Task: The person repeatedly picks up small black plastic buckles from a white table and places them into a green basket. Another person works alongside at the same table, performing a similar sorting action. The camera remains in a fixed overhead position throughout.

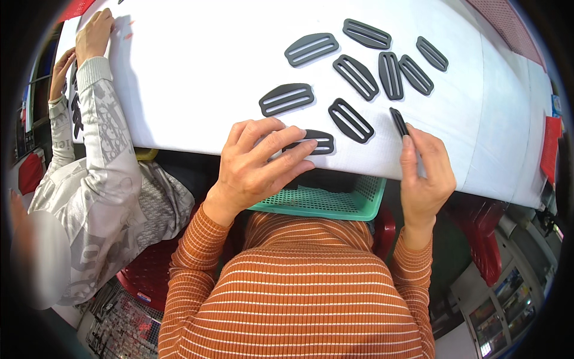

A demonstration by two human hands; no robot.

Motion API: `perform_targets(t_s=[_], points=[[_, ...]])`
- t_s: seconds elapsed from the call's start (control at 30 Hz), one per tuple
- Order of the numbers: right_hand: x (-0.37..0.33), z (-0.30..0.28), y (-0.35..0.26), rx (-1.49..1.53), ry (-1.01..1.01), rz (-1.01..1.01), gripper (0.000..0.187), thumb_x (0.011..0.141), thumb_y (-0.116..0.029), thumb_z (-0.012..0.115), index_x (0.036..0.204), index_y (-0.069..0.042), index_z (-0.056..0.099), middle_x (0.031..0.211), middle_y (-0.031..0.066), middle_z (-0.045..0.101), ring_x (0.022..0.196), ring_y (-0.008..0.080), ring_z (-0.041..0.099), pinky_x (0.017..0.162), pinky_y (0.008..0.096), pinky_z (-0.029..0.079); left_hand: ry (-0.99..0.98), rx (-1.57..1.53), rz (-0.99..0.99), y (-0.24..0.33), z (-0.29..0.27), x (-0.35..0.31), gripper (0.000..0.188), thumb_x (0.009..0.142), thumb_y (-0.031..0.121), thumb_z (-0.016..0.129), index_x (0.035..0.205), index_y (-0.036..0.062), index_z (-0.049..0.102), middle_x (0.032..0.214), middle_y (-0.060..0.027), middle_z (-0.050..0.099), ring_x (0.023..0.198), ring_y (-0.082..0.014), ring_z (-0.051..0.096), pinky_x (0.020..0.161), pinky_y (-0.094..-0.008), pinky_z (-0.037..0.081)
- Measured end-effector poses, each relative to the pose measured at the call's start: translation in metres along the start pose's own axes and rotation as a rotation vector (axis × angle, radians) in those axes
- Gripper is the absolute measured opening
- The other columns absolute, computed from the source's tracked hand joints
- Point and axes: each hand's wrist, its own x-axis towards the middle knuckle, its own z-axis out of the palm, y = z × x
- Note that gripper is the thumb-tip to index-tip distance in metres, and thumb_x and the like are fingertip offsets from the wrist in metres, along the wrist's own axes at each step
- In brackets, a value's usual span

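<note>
My right hand (427,176) pinches a black slotted strap buckle (399,122) between thumb and fingers, its thin edge turned up, just above the table's near edge. Another black buckle (323,142) lies flat at that edge, its left end covered by the outstretched fingers of my left hand (258,161). Whether those fingertips press on it or hover just over it is hard to tell. Several more such buckles lie loose beyond my hands, among them a nearer buckle (351,121), a buckle to the left (287,99) and a far buckle (367,34).
A white-covered table (203,90) stretches ahead. Below its edge, a green plastic basket (317,209) sits at my lap. On the left, a co-worker in a patterned grey sleeve (106,119) handles dark pieces. A red chair (478,233) stands at right; a pink mesh panel (508,24) borders the table's far right.
</note>
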Motion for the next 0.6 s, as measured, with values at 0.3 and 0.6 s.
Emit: perform_targets(t_s=[0.3,0.6], points=[[0.009,-0.004,0.015,-0.177,0.073,-0.001,0.022,0.082,-0.003,0.077,0.104,-0.005,0.075,0.094,0.0087,0.06,0.085,0.0239,0.061,0.071,0.0351,0.049,0.207,-0.005,-0.265,-0.023,-0.018,0.014,0.036,0.074,-0.003,0.079,0.109,0.0038,0.075,0.107,-0.0107,0.069,0.1,-0.026,0.063,0.084,-0.0351,0.052],[-0.001,0.023,-0.007,-0.027,-0.003,-0.132,0.032,0.072,-0.004,0.082,0.104,-0.007,0.075,0.094,0.0049,0.062,0.076,0.0205,0.055,0.068,0.033,0.045,-0.037,-0.058,-0.1,-0.008,-0.007,0.014,0.041,0.07,0.008,0.082,0.11,0.0078,0.075,0.109,-0.0067,0.068,0.092,-0.0232,0.06,0.078,-0.0335,0.05]])
